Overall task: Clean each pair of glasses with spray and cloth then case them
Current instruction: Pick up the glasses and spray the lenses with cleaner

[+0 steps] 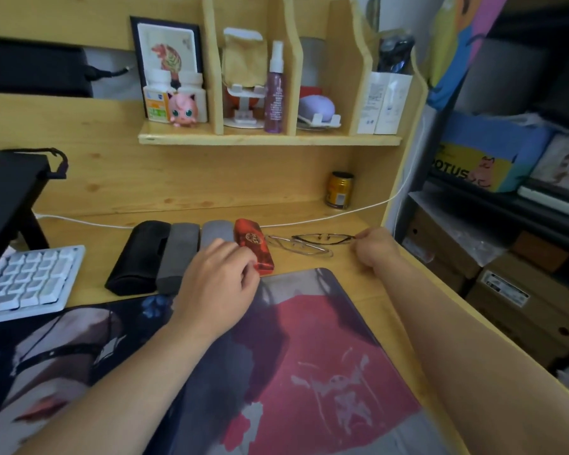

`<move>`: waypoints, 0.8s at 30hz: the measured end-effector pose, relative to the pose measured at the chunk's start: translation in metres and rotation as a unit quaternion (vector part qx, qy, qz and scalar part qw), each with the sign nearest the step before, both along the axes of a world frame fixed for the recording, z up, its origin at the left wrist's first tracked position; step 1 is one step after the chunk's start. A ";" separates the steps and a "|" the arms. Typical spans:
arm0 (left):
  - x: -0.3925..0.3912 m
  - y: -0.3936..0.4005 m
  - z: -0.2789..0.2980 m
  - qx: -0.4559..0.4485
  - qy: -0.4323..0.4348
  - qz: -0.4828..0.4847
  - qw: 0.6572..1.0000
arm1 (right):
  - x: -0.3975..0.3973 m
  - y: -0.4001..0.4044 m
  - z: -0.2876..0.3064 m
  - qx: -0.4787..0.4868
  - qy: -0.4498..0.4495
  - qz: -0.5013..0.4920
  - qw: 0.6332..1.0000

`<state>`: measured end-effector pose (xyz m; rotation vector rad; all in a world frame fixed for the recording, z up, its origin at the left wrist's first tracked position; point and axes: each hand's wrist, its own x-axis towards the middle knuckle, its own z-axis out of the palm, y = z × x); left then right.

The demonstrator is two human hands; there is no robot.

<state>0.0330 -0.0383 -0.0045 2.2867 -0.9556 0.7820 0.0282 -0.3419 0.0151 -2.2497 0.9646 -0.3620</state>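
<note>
Casing step, I judge: left hand [220,277] grips the red case [253,246]; right hand [376,246] pinches dark glasses [322,239] (near the tabletop's right edge). Next, open the case.

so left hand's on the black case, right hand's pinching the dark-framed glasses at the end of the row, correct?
Not quite. The head view shows the left hand on the red case, not the black one. The right hand does pinch the dark-framed glasses.

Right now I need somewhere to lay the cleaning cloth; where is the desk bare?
Bare wood lies between the white cable and the gold can, and right of the mouse mat. It is crowded around the cases and glasses.
</note>
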 end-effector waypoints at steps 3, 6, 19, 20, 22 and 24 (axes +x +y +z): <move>-0.005 0.004 0.000 -0.021 0.007 -0.001 1.000 | -0.002 -0.002 -0.009 -0.022 -0.040 -0.005 0.999; -0.006 0.004 0.000 -0.035 0.011 0.001 0.999 | -0.007 -0.006 -0.015 0.012 -0.100 -0.018 0.995; -0.050 0.035 0.018 -0.366 0.212 -0.002 0.906 | -0.059 0.100 0.041 0.208 -0.344 0.208 0.892; -0.054 0.043 0.016 -0.367 0.222 -0.005 0.903 | -0.062 0.113 0.033 0.205 -0.360 0.217 0.884; -0.058 0.055 0.016 -0.386 0.232 -0.012 0.893 | -0.068 0.130 0.018 0.199 -0.391 0.223 0.871; -0.056 0.062 0.017 -0.387 0.226 -0.012 0.894 | -0.073 0.136 0.009 0.157 -0.424 0.225 0.863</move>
